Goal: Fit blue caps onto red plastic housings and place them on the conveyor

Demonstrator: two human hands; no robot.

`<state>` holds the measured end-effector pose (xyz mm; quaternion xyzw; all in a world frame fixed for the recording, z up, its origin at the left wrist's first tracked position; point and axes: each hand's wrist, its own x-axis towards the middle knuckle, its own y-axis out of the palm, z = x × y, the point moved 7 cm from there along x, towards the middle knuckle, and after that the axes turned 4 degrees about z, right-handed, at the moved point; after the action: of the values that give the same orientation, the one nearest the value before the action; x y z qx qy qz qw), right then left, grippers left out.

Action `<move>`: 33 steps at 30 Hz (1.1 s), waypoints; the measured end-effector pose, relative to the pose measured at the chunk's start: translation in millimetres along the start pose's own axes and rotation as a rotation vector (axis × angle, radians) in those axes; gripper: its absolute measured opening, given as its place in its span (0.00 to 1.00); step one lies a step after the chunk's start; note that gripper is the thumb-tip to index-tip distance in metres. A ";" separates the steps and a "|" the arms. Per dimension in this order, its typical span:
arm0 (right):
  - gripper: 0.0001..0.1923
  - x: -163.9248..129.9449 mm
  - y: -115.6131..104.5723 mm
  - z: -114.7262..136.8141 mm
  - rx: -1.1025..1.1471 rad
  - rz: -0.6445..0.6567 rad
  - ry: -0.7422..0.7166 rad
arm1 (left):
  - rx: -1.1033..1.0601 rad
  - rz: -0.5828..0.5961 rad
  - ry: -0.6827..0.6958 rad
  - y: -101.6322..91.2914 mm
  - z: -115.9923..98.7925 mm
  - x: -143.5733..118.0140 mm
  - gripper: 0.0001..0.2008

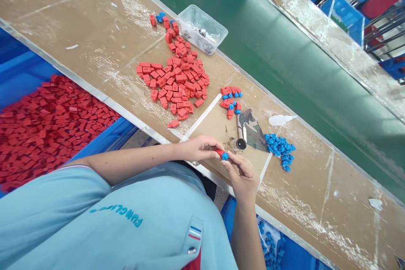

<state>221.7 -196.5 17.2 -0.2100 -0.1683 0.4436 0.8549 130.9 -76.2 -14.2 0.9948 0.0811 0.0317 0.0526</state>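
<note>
**Low in the middle of the frame, two hands meet on one small part**

Just below the frame's centre, the left hand (199,147) and the right hand (242,175) come together over the edge of the brown worktable (316,194); between their fingertips sits a small red piece with a blue cap (222,154), pinched from both sides, the left fingers closed on the red end and the right fingers curled on the blue end; both hands are nearly closed around it, held just above the table's near edge.

Right of the hands lies a small heap of blue caps (281,148); between that heap and the hands stands a short cylindrical tool (241,135) on a camouflage-patterned cloth (253,128); just above these, a small cluster of red pieces already fitted with blue caps (230,99); further toward the upper middle spreads a large pile of red pieces (177,80), and beside its top a clear plastic tub (202,29) with small metal bits inside.

At the left edge a blue bin (19,71) holds many more red pieces; a green conveyor belt (284,50) runs diagonally across the upper right.
</note>
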 end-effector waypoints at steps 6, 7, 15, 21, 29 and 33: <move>0.20 2.2 -62.5 -38.0 -0.212 -0.323 0.071 | -0.699 -0.127 -0.255 3.2 22.7 3.1 0.16; 0.21 2.5 -75.6 -48.0 -0.261 -0.384 0.094 | -0.771 -0.147 -0.268 2.6 25.4 3.9 0.16; 0.23 2.4 -131.0 -107.9 -0.624 -0.519 0.315 | -0.911 -0.217 -0.351 -0.6 39.0 3.8 0.11; 0.19 6.3 -129.6 -114.2 -0.643 -0.505 0.346 | -0.922 -0.206 -0.391 0.5 40.3 2.3 0.11; 0.15 -7.6 -87.6 -63.0 -0.316 -0.428 0.137 | -0.790 -0.174 -0.443 1.4 34.7 0.0 0.15; 0.10 -4.6 -22.5 -11.0 -0.168 -0.094 -0.083 | -0.641 -0.109 -0.550 7.6 31.0 -4.3 0.19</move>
<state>239.9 -214.4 18.8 -0.2541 -0.2496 0.3956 0.8466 130.0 -87.4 -44.4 0.8939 0.1024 -0.2140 0.3804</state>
